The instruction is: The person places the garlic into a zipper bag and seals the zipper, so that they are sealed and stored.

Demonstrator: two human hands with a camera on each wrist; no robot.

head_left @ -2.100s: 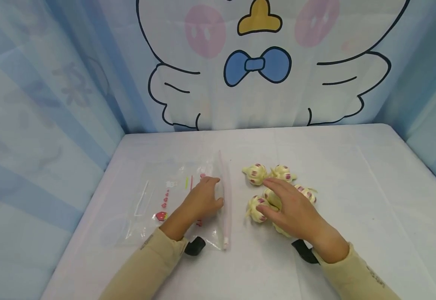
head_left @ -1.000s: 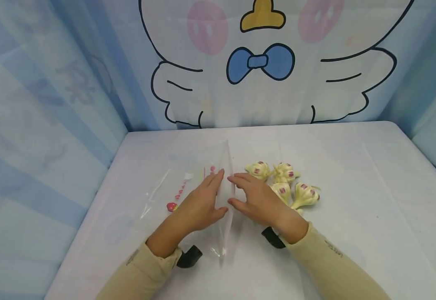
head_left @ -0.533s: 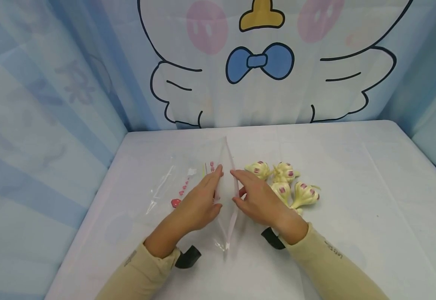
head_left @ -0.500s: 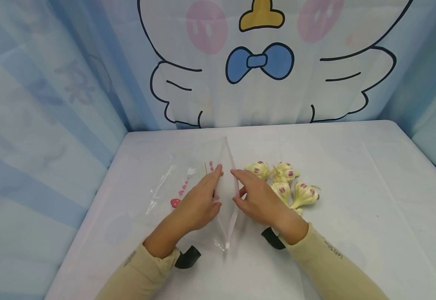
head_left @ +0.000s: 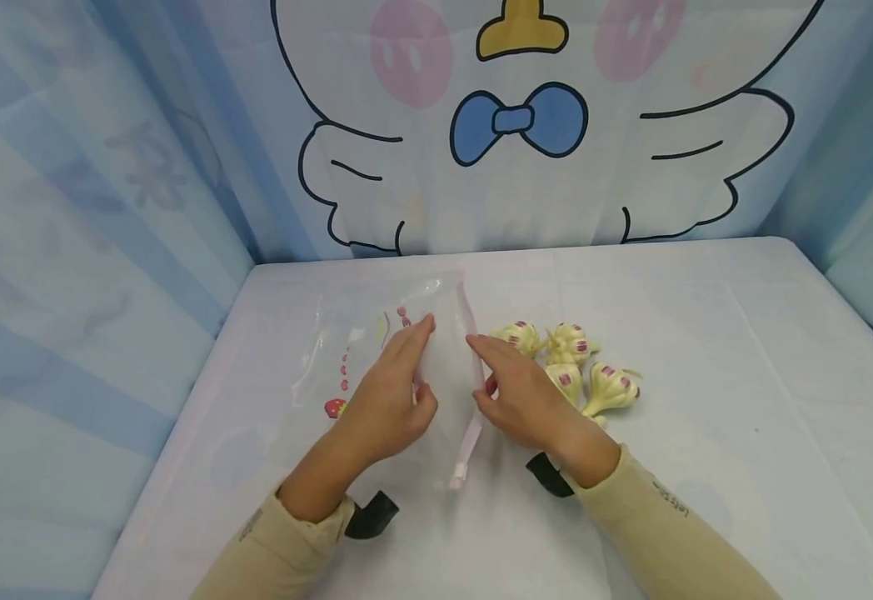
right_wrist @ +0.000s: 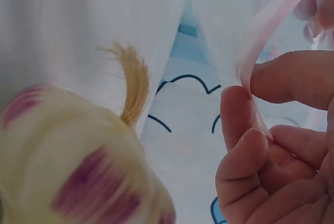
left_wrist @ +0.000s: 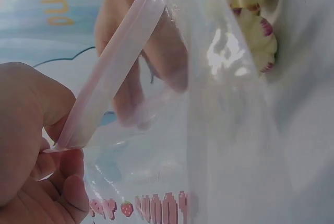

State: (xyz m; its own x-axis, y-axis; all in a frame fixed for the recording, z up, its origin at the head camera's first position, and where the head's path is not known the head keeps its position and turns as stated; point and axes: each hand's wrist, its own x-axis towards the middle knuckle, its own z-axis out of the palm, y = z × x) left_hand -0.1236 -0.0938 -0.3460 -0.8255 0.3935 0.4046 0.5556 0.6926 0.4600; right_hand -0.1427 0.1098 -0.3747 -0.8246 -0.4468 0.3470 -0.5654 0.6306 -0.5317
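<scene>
A clear zip bag (head_left: 447, 433) with a pink zip edge and red strawberry prints lies left of centre, its mouth spread apart and facing right. My left hand (head_left: 384, 404) pinches one lip of the mouth between thumb and fingers, as the left wrist view shows. On the other side, my right hand (head_left: 530, 404) pinches the pink zip strip (right_wrist: 266, 31). Several garlic bulbs (head_left: 611, 389), cream with purple patches, sit beyond and partly under the right hand. One garlic bulb (right_wrist: 83, 166) with a tan root tuft looms close in the right wrist view.
A white-covered table (head_left: 714, 467) bears everything. Blue patterned curtains (head_left: 144, 292) stand along its left, back and right sides. Black wrist mounts (head_left: 372, 515) stick out by both cuffs. The zip slider (head_left: 459, 476) hangs at the bag's near corner.
My right hand has moved left from over the garlic to the bag's edge and pinches it. The hands have since drawn apart, widening the mouth, with the left hand shifting leftward.
</scene>
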